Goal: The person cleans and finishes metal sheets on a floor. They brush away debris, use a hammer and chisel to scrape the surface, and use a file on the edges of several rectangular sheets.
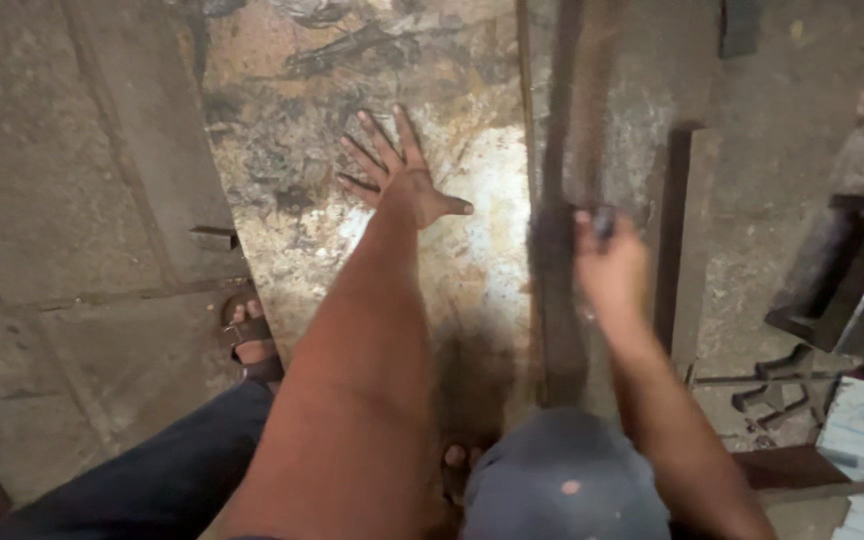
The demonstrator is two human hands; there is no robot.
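Observation:
My left hand (397, 172) lies flat with fingers spread on a large rusty, stained metal sheet (352, 80) that rests on the floor. My right hand (607, 262) is blurred and closed around a small dark object (603, 222) whose kind I cannot tell. It hovers just right of a long dark metal bar (559, 180) that runs along the sheet's right edge. My knees, one in grey cloth (562, 480) and one in dark blue cloth (162, 480), fill the bottom of the view.
A sandalled foot (249, 335) stands at the sheet's left edge on the concrete floor (62, 200). A dark metal frame (847, 280) and scrap metal pieces (782, 385) lie at the right. A flat strip (674, 240) stands beside the bar.

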